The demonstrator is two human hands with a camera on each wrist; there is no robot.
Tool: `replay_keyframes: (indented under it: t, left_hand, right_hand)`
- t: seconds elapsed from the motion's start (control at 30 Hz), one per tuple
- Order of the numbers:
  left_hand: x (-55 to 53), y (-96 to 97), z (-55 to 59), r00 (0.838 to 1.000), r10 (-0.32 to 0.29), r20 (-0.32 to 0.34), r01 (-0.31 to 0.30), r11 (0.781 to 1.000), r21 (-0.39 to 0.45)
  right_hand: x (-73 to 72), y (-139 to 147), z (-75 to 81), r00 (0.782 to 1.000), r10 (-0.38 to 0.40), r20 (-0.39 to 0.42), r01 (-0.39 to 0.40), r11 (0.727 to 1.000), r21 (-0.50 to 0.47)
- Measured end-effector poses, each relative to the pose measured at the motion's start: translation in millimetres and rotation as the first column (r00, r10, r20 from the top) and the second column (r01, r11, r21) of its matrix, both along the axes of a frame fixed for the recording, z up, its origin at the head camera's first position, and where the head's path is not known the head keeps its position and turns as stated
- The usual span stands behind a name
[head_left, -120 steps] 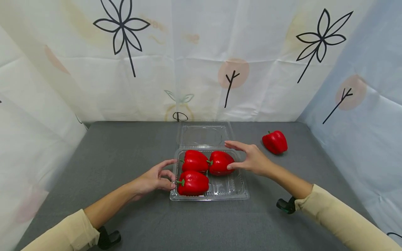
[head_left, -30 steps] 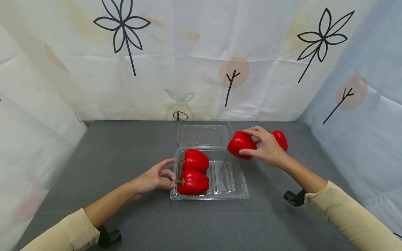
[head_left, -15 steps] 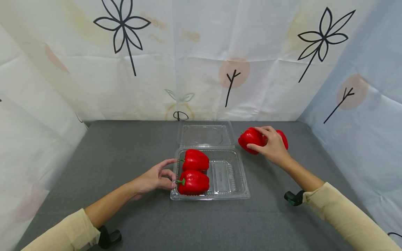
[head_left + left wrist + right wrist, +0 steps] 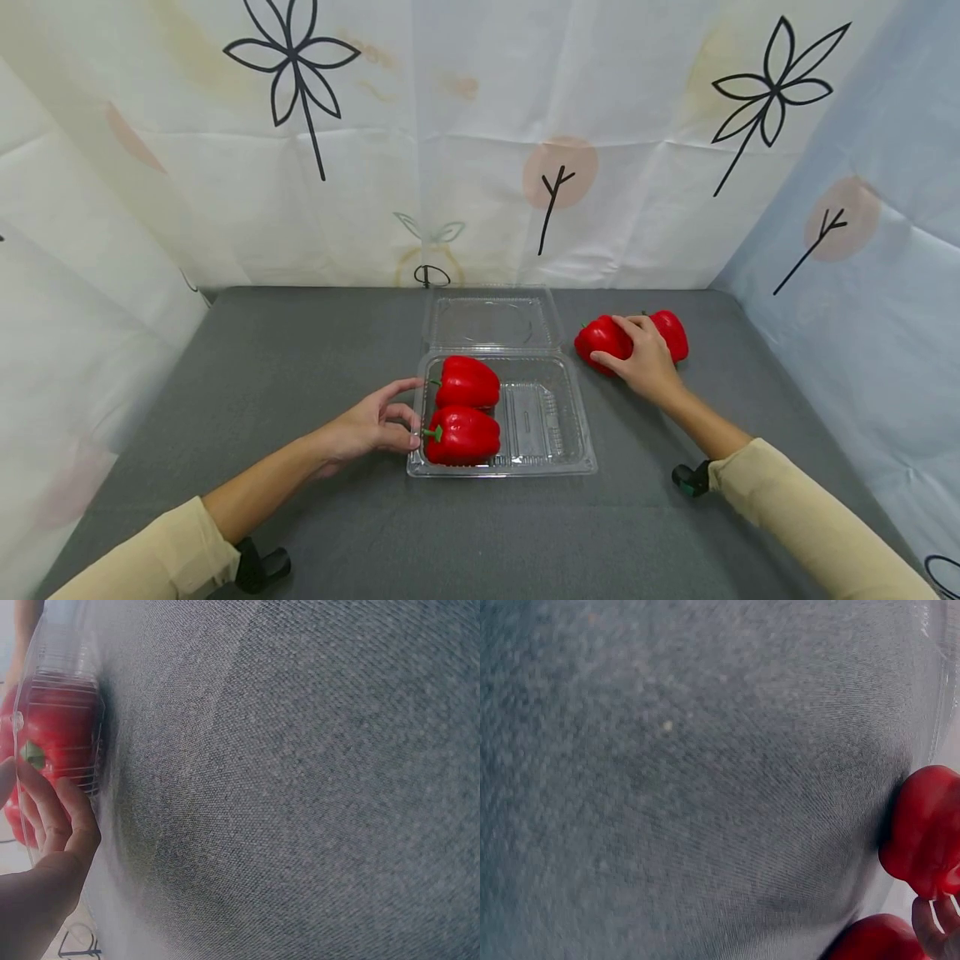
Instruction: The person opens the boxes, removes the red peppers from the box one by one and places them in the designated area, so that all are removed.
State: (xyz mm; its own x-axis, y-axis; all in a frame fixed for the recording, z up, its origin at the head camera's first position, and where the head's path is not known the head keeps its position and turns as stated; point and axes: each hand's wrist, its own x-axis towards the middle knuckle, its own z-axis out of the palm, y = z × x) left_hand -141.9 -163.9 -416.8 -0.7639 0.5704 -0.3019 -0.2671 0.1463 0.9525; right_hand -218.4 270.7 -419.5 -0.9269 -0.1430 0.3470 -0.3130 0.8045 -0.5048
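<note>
My right hand (image 4: 643, 360) holds a red bell pepper (image 4: 600, 340) low over or on the grey cloth, right of the clear plastic container (image 4: 551, 462). In the right wrist view, fingertips (image 4: 930, 930) touch the held pepper (image 4: 926, 825) at its lower end. A second loose bell pepper (image 4: 670, 333) lies just behind that hand, partly hidden. My left hand (image 4: 372, 423) grips the container's left rim; the left wrist view shows its fingers (image 4: 52, 817) bent against the clear wall. Inside, on the left half, two bell peppers (image 4: 467, 383) lie one behind the other, green stems pointing left.
The container's hinged lid (image 4: 491, 323) lies folded back toward the rear cloth wall (image 4: 480, 192). Grey cloth (image 4: 315, 333) covers the table. White printed sheets rise at the left, back and right. A dark device (image 4: 692, 480) sits at the right cuff.
The right hand has taken one bell pepper out of the container's right side, carried it rightward and lowered it beside the loose one. The left hand stays at the rim.
</note>
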Motion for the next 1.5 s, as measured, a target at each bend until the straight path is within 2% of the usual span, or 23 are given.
replay_keyframes:
  t: [0.27, 0.5, 0.67, 0.83, 0.97, 1.17, 1.37, 1.5]
  left_hand:
    - [-0.4, -0.2, -0.1, 1.000, 0.000, 0.004, 0.000, 1.000, 0.005]
    - [-0.8, -0.4, -0.8, 1.000, -0.003, 0.001, 0.003, 1.000, 0.007]
    - [-0.9, -0.2, -1.0, 1.000, -0.002, 0.002, 0.002, 1.000, 0.002]
    - [-0.6, -0.3, -1.1, 1.000, -0.002, 0.004, 0.002, 1.000, 0.007]
    - [-0.3, -0.7, -0.9, 1.000, -0.004, 0.002, 0.004, 1.000, 0.008]
    - [0.0, -1.3, -0.6, 1.000, -0.007, -0.002, 0.007, 1.000, 0.005]
    - [0.1, -1.0, -0.9, 1.000, -0.006, 0.004, 0.006, 1.000, 0.009]
    - [-0.2, -0.9, -0.8, 1.000, -0.004, 0.002, 0.004, 1.000, 0.007]
  right_hand:
    - [-0.9, -0.5, -7.4, 0.999, 0.007, -0.040, -0.007, 1.000, -0.013]
    - [0.5, -5.3, -4.8, 1.000, -0.016, -0.019, 0.016, 1.000, -0.014]
    - [3.2, -14.6, 3.6, 0.999, -0.022, -0.024, 0.022, 1.000, -0.006]
    - [7.9, -27.7, 16.8, 0.997, 0.052, -0.061, -0.052, 0.999, 0.003]
    - [16.8, -45.6, 29.1, 0.983, 0.173, -0.065, -0.174, 0.985, -0.007]
    - [32.2, -76.2, 42.0, 0.935, 0.354, -0.007, -0.354, 0.935, -0.014]
    - [43.0, -95.3, 45.0, 0.849, 0.527, 0.031, -0.528, 0.849, 0.025]
    - [49.2, -104.0, 47.3, 0.790, 0.604, 0.108, -0.611, 0.791, 0.043]
